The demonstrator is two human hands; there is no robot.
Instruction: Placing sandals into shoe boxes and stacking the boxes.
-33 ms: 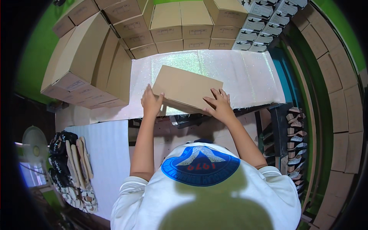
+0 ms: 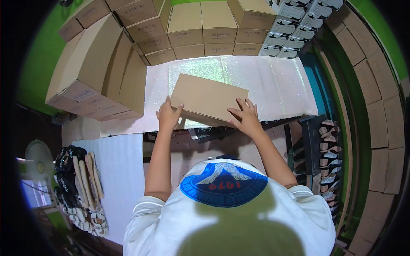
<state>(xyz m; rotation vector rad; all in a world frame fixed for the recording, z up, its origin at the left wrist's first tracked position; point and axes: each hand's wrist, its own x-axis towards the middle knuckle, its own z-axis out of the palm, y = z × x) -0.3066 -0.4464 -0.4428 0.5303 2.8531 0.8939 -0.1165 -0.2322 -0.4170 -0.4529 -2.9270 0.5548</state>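
A closed brown cardboard box [image 2: 207,94] rests at a slant on the glittery cloth near the table's front edge. My left hand [image 2: 170,114] grips its left end, with the thumb at the near corner and the fingers along the side. At the right end, my right hand [image 2: 245,115] lays its fingers on the top while the thumb presses the near side. The underside of the box is hidden.
Stacked brown boxes [image 2: 185,36] line the back, with more boxes [image 2: 96,64] at left. White boxes with black stars [image 2: 282,40] stand back right. Shoes fill a rack [image 2: 329,158] at right; sandals and insoles [image 2: 83,183] lie on a white-covered surface [image 2: 121,183] at left.
The cardboard box has turned very slightly, its far left corner coming a little toward me. Both hands keep the same hold on it.
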